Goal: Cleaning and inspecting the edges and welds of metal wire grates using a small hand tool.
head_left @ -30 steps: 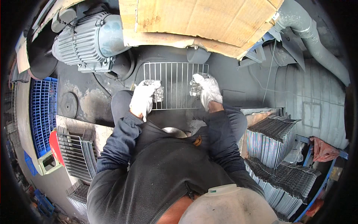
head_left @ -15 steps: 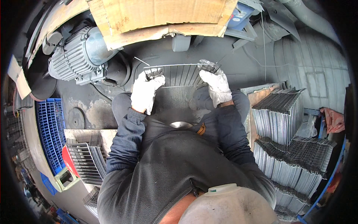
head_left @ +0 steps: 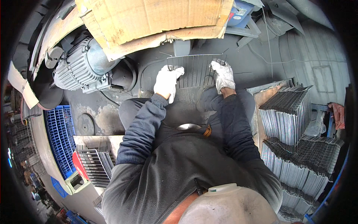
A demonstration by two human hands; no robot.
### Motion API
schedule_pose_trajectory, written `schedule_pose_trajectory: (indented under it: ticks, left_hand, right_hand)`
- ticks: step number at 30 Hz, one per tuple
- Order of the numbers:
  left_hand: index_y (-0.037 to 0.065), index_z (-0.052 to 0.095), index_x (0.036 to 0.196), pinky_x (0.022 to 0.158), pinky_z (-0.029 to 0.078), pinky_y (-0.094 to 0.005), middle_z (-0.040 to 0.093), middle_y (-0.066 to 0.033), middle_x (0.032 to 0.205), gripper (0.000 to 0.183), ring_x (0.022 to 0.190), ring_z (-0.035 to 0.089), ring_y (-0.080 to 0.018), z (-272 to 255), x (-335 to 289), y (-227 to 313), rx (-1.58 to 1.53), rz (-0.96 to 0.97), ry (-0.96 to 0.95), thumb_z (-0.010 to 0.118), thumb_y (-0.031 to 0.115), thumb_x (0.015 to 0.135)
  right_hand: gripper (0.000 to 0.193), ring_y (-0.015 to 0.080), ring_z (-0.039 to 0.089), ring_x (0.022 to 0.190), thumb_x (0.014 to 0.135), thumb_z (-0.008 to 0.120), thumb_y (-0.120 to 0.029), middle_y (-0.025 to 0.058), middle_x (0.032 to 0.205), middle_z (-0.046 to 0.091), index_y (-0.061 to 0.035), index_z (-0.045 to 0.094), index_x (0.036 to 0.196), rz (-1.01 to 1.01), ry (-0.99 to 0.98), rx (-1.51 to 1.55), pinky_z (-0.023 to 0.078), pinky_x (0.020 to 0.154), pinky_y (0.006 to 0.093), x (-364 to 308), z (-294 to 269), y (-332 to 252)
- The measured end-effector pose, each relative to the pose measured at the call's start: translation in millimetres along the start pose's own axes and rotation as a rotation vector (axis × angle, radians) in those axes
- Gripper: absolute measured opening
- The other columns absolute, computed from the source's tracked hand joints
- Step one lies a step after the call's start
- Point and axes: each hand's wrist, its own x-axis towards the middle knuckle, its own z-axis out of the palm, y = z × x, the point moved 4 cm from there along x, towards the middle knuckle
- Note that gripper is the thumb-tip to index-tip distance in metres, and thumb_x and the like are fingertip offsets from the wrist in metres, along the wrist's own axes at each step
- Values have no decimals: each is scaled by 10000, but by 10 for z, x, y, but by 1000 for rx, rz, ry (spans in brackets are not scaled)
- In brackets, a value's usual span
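At the upper centre of the frame, the gloved left hand (head_left: 167, 81) and gloved right hand (head_left: 222, 75) each close their fingers on a side of a wire grid (head_left: 194, 69), just below the cardboard sheet (head_left: 156, 18) and right of the grey motor (head_left: 84, 69).

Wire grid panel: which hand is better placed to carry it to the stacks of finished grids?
Right, probably. The right hand grips the wire grid panel's right edge, on the side of the tall grid stacks.

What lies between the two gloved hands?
In the head view, the wire grid spans the gap: the left hand grips its left edge and the right hand its right edge, over the dark machine bed.
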Motion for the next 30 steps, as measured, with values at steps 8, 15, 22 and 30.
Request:
schedule_pose_trajectory:
  ticks: [8, 15, 22, 30]
  left_hand:
    - [-5, 747, 1051, 805, 576, -336, 800, -118, 939, 360, 876, 757, -205, -555, -190, -614, -156, -70, 185, 824, 325, 927]
    - [-30, 721, 1097, 803, 570, -326, 798, -107, 941, 350, 862, 749, -189, -419, -317, -747, -487, -85, 113, 826, 251, 917]
    - [-46, 688, 1104, 739, 559, -312, 793, -107, 920, 335, 792, 711, -144, -160, -814, -283, -535, -17, -18, 819, 142, 860]
    - [-4, 698, 1161, 777, 574, -244, 791, -75, 987, 253, 885, 732, -120, -226, -1251, 194, -541, -2, 42, 747, -1, 912]
  right_hand:
    - [166, 130, 651, 742, 914, 801, -199, 21, 846, 740, -44, 755, 952, 170, -96, -79, 526, 698, 322, -98, 884, -55]
    - [164, 122, 640, 758, 902, 805, -159, 12, 848, 727, -36, 746, 992, 60, -160, -152, 525, 714, 311, -200, 711, -182]
    - [196, 96, 640, 827, 882, 839, -98, -23, 925, 738, -69, 757, 1057, 48, -66, 136, 538, 768, 302, -663, 102, -157]
    - [332, 164, 729, 992, 929, 749, 34, 73, 1117, 770, -3, 716, 1258, 9, -41, 377, 588, 891, 283, -1312, -157, -583]
